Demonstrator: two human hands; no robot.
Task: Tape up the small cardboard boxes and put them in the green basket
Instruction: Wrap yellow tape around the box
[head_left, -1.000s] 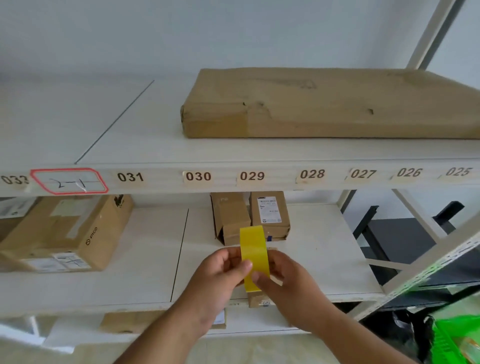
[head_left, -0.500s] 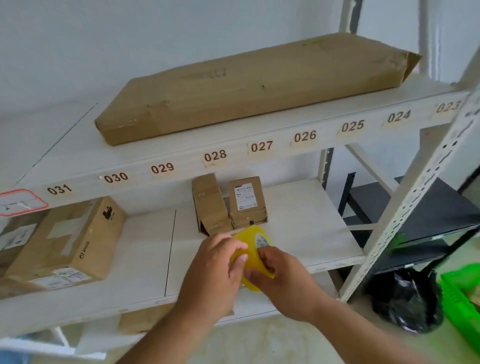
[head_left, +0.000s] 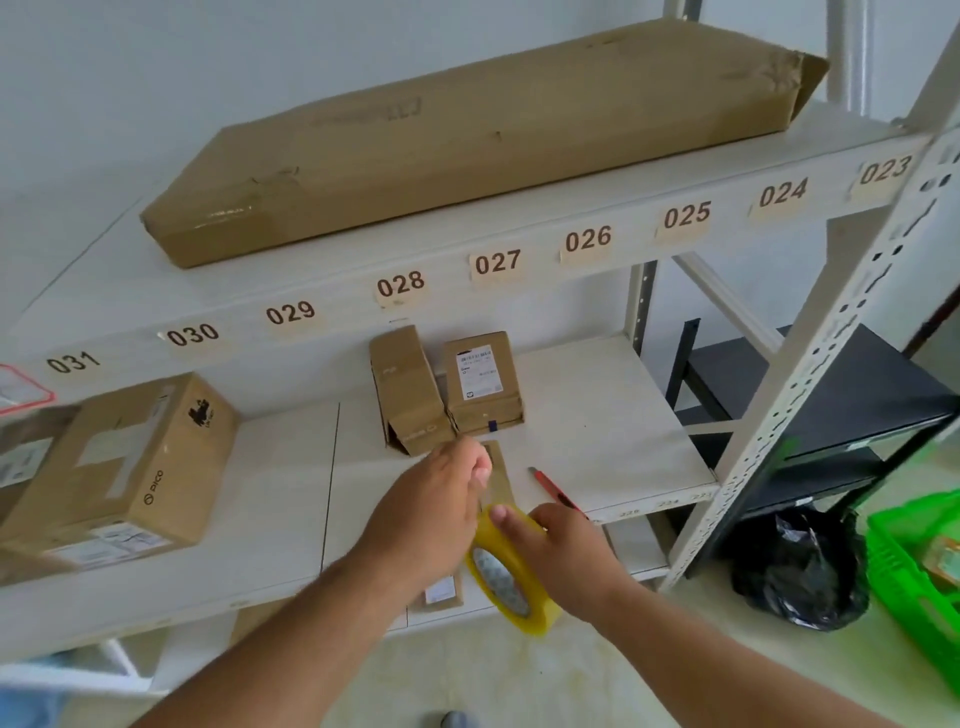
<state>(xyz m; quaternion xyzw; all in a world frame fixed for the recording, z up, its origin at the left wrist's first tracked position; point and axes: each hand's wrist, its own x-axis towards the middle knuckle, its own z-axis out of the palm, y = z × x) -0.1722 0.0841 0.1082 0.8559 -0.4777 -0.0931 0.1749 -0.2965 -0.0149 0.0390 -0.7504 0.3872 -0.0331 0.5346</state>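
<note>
My right hand (head_left: 566, 556) grips a roll of yellow tape (head_left: 511, 577) in front of the middle shelf's edge. My left hand (head_left: 436, 493) pinches the free end, and a strip of tape (head_left: 500, 475) stretches from the roll up to its fingers. Two small cardboard boxes stand at the back of the shelf: a plain one (head_left: 410, 395) with an open lower flap, and one with a white label (head_left: 483, 384) to its right. The green basket (head_left: 898, 566) sits on the floor at the far right, partly cut off.
A red box cutter (head_left: 553, 488) lies on the shelf (head_left: 613, 415) right of my hands. A large box (head_left: 119, 467) fills the shelf's left side, and a long flat carton (head_left: 467, 130) lies on the upper shelf. A black bag (head_left: 800, 566) sits by the rack's upright (head_left: 810, 364). Another labelled box (head_left: 441, 592) lies below.
The view swung right and down, bringing the basket and cutter into sight. My hands have moved apart: the left has drawn a strip of tape up off the roll.
</note>
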